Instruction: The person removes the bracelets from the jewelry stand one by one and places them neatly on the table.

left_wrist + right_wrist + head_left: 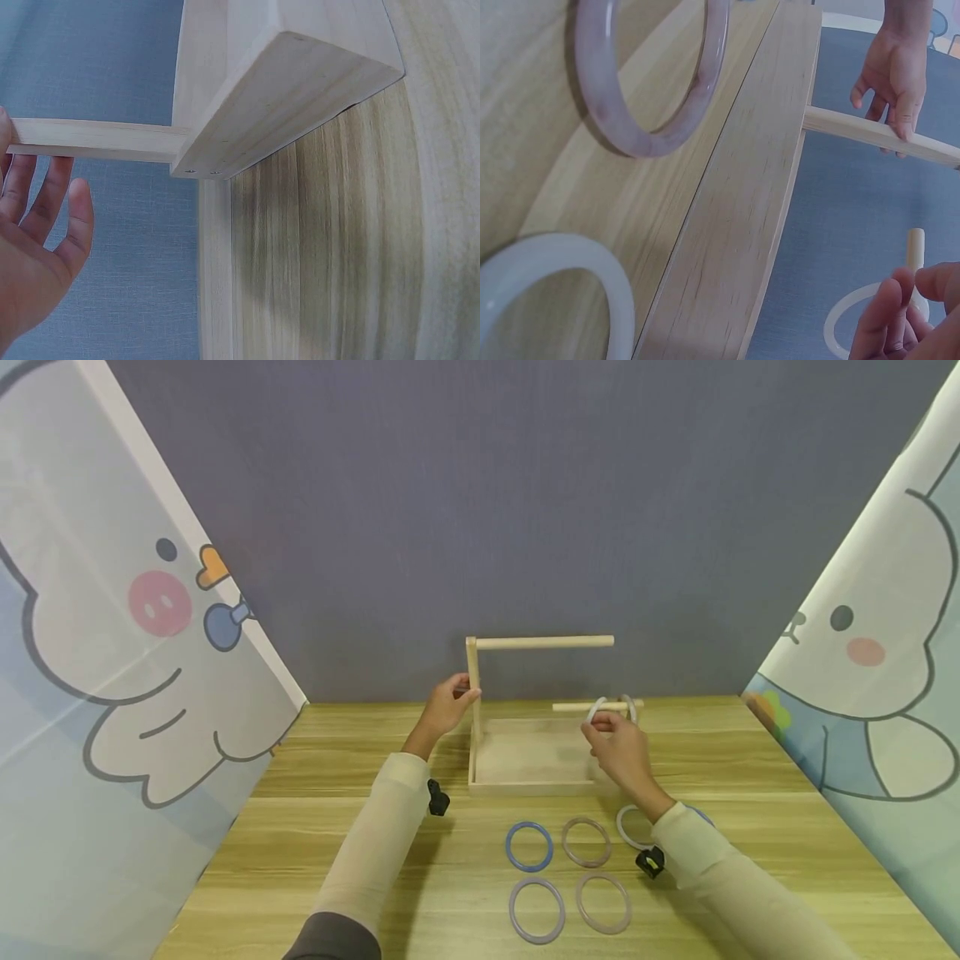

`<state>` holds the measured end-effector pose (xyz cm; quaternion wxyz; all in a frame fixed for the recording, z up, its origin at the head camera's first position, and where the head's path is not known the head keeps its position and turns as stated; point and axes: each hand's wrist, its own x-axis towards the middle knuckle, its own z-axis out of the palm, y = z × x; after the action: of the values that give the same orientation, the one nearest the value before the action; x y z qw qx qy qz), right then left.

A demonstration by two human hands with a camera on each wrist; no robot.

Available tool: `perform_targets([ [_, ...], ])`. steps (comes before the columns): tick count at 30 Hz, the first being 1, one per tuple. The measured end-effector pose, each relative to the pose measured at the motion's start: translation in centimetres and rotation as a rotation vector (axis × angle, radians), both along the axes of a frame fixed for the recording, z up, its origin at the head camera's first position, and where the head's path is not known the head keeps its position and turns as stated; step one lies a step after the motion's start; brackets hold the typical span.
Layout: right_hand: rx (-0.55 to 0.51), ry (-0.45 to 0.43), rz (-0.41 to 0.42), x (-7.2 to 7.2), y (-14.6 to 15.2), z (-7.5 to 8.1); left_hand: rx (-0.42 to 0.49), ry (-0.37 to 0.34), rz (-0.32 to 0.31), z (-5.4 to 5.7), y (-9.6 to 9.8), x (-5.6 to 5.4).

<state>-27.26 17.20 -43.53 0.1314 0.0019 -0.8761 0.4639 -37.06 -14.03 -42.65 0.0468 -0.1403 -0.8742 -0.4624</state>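
My left hand [447, 703] grips the upright post [475, 685] of a wooden stand, thumb on one side and fingers on the other. In the left wrist view this hand [41, 240] holds the post [90, 139] above its base. My right hand [621, 752] pinches a white bangle [595, 710] at the lower peg [570, 707]; I cannot tell whether the peg passes through it. Another bangle [630, 708] hangs on that peg, just to the right. In the right wrist view, fingertips partly cover the white bangle [836, 319] and the peg [916, 244].
On the wood-grain table [337, 843] lie a blue bangle [528, 867], a lavender one [537, 939], two brownish-pink ones [587, 862] [603, 930] and a white one [628, 837]. Another blue bangle [701, 815] is partly under my right sleeve. The stand's upper bar [546, 642] points right.
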Motion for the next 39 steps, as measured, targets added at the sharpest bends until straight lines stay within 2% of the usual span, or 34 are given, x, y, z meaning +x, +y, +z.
perform_targets([
  [12, 0.037, 0.065, -0.039, -0.23, 0.03, -0.19, -0.003, -0.003, -0.001, -0.14, -0.17, -0.04],
  [28, 0.067, 0.090, -0.048, -0.28, 0.39, -0.52, 0.010, -0.006, -0.002, -0.31, -0.15, -0.22],
  [39, 0.074, 0.120, -0.043, -0.34, 0.47, 0.07, 0.002, -0.015, -0.004, -0.11, -0.26, -0.28],
])
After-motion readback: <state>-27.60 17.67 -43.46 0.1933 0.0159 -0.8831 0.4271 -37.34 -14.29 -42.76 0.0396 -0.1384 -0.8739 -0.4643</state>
